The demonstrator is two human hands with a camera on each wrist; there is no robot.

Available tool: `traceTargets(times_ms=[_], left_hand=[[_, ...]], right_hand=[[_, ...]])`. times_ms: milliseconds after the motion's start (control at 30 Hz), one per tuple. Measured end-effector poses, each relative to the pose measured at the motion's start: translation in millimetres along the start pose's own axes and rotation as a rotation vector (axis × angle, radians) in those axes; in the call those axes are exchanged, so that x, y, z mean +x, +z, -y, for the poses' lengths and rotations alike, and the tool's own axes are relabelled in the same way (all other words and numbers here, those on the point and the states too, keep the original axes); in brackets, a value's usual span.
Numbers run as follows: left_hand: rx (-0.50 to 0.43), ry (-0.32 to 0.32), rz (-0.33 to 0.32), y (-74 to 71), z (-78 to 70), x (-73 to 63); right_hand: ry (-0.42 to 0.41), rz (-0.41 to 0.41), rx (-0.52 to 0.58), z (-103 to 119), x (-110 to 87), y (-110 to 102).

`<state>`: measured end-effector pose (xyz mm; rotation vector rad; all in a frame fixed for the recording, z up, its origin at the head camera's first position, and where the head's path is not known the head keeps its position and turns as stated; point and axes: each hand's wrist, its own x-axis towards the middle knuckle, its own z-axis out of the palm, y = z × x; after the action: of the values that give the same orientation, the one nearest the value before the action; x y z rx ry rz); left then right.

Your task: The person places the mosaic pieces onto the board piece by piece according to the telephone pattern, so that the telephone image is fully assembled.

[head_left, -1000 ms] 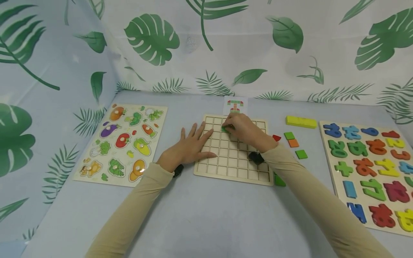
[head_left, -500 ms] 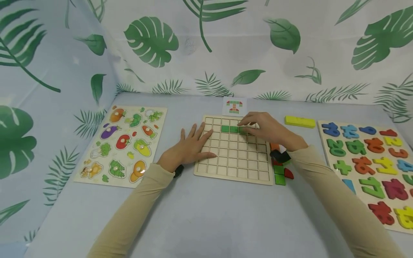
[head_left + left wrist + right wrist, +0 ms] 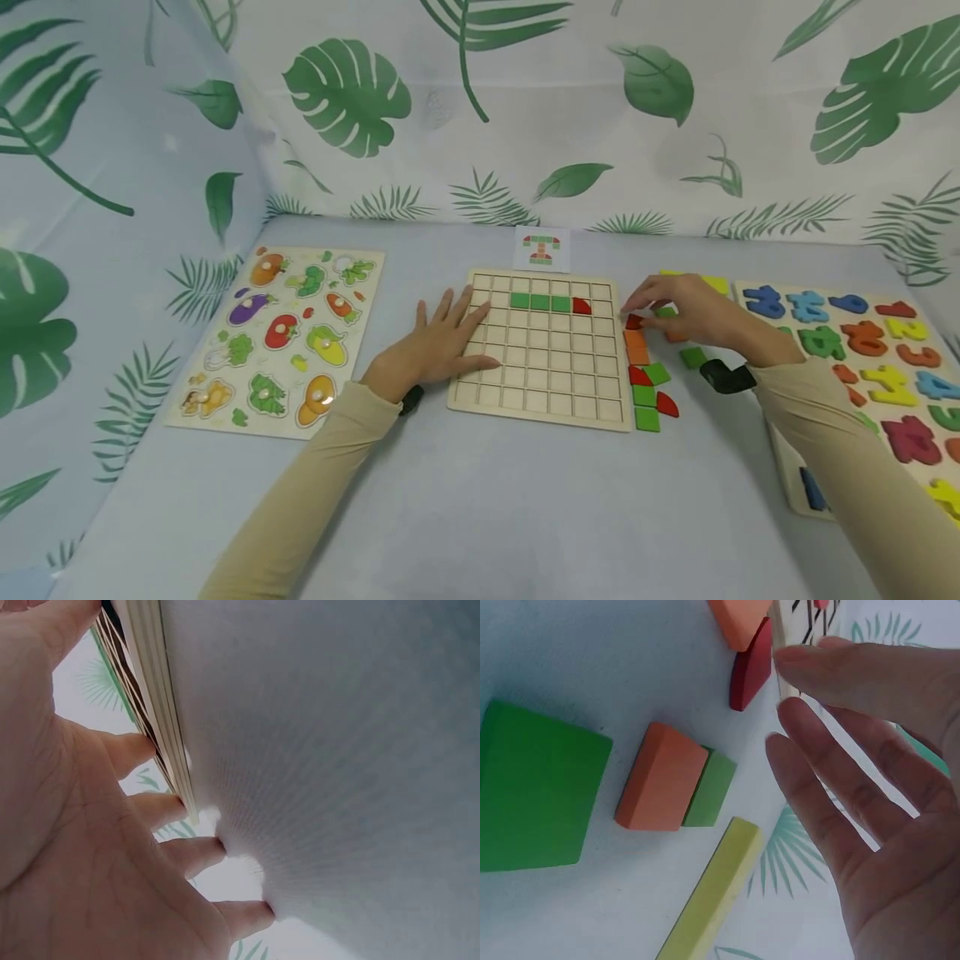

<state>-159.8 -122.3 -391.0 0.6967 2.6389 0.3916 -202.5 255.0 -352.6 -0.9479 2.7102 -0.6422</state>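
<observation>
A: so what's the right hand [image 3: 697, 308] doing?

B: It's just past the right edge of the grid board [image 3: 538, 378], fingers a bit bent, with a narrow gap between thumb and fingertips. The right wrist cam shows that gap pretty well. Right by the thumb there's a loose red piece [image 3: 634, 322] on the tabletop [image 3: 480, 508]; honestly can't tell if they touch.

A: and the left hand [image 3: 431, 346]?

B: Fingers spread wide, resting over the board's left edge.

A: ok, how's the board look?

B: Pale wood, squares marked out by thin raised lines, sitting flat mid-tabletop. Second row from the far side has three green squares [image 3: 540, 302] in a line, then a red quarter-round [image 3: 582, 306] at their right end, all side by side.

A: anything around it?

B: Two orange squares [image 3: 637, 346] sit nearer than that loose red one, along the right edge, with more green and red bits below them. Pattern card [image 3: 542, 249] lies just beyond the far edge. Vegetable puzzle [image 3: 264, 424] on the left, number puzzle [image 3: 786, 457] on the right, partly behind the right sleeve [image 3: 862, 442].
</observation>
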Motion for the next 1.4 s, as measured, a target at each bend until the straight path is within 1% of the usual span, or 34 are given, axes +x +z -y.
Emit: traceTargets(times_ms=[167,367,633,767,1033,1200,1400], left_hand=[[-0.017,-0.002,-0.001,0.3,0.5,0.4],[-0.026,-0.01,-0.019,0.1,0.1,-0.1],[-0.027,-0.013,-0.024,-1.5,0.7,-0.4],[-0.021,-0.022,-0.019,-0.3,2.3,0.9],[0.003,-0.026,-0.025,-1.7,1.8,0.4],[0.002,-0.031,-0.023,-2.8,1.4,0.1],[-0.007,-0.044,-0.024,-1.4,2.2,-1.3]], right_hand=[[-0.012,0.039,-0.034,-1,-0.5,1],[0.004,0.06,-0.027,-2,1.1,3],[0.036,0.053,0.007,-6,0.1,0],[0.031,0.048,0.019,-7,0.8,0],[0.052,0.038,0.035,-9,1.0,1],[0.05,0.023,0.079,-10,-0.1,2],[0.063,0.008,0.066,-10,-0.2,4]])
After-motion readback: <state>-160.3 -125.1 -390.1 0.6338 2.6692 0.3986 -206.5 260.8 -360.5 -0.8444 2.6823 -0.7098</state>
